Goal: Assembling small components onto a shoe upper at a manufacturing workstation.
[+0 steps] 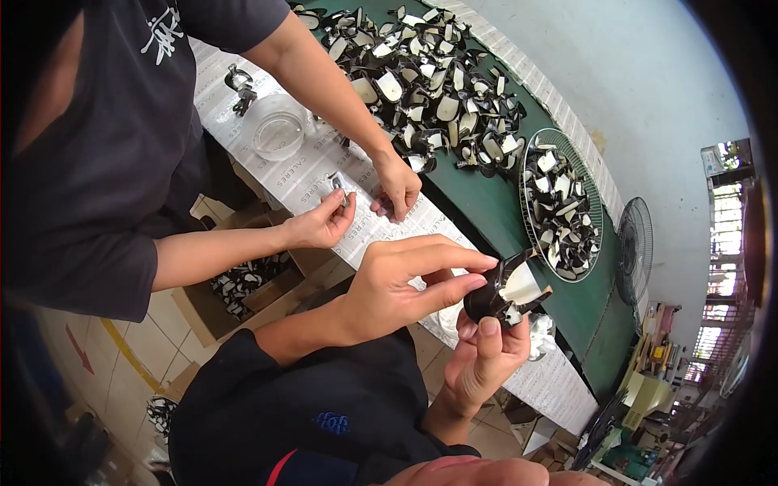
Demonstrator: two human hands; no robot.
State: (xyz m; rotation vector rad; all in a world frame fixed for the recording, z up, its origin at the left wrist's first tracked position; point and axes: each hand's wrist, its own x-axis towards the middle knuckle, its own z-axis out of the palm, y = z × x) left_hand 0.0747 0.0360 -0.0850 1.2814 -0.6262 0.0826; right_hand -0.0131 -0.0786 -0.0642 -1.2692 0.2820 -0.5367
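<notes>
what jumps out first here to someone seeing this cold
Near the middle, the person's left hand and right hand pinch a black and cream part. Beyond them, a big heap of similar parts covers the green table, more filling a round wire tray on the right. A co-worker's hand at left holds a small metal clip.

Parts pile [421,73] behind clear bowl [277,125]

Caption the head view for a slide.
Left hand and right hand hold a black-and-white part beside a co-worker's hands and a heaped green table.
</notes>
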